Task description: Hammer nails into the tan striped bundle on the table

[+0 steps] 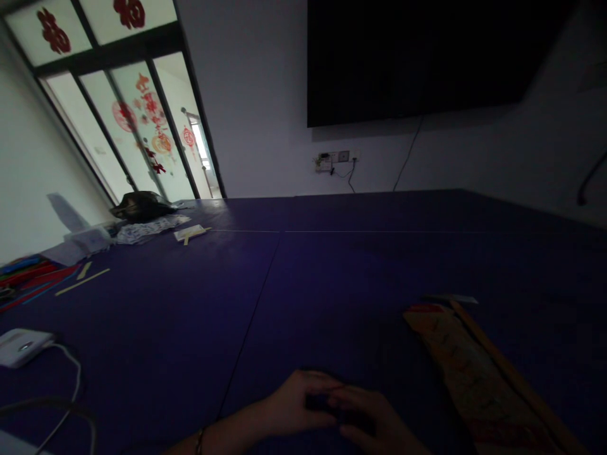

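Note:
My left hand (294, 404) and my right hand (374, 420) meet at the bottom edge of the view, low over a dark blue table (332, 272). Their fingers close together around a small dark object (327, 404); the light is too dim to tell what it is. Just right of my right hand lies a long flat paper packet (469, 373) with a red end, and a thin wooden stick (507, 370) runs along its right side.
A white device (21, 345) with a cable sits at the left edge. Coloured sticks (33, 278), a yellow strip (81, 282), a clear box (88, 240) and a dark bag (140, 205) lie far left. A dark screen (427, 57) hangs on the wall.

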`<state>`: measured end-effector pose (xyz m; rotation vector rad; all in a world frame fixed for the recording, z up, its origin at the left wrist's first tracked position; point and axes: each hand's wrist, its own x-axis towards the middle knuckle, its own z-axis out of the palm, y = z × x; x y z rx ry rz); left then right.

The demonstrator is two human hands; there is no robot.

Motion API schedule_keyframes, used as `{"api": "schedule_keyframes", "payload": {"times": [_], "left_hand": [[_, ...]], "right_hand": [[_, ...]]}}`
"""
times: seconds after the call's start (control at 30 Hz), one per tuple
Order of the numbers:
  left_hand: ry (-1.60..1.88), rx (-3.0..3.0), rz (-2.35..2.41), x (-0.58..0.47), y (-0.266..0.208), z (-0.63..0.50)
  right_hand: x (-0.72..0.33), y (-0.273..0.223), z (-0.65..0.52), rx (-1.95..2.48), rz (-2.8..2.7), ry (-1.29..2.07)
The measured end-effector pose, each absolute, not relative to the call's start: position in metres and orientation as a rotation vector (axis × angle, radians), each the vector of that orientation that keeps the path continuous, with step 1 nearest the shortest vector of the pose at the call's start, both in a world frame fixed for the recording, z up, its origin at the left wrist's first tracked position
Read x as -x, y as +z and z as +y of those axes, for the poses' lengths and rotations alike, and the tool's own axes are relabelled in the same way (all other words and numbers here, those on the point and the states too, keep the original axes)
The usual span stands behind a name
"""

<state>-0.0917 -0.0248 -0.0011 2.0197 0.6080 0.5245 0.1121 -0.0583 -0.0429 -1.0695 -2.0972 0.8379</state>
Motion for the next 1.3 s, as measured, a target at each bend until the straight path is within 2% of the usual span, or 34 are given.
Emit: {"api": "schedule_keyframes", "payload": {"times": [0.33, 1.3], "left_hand": [[0.552, -1.999, 0.564, 0.0913, -0.0023, -0.0244], [0.540, -2.008, 0.592, 0.0921, -0.0007, -0.0252]], "right_hand": [[-0.1110, -0.0393, -0.0559, 0.973, -2.093, 0.868], [-0.1119, -0.0426, -0.0578, 1.050, -2.087, 0.878]]}}
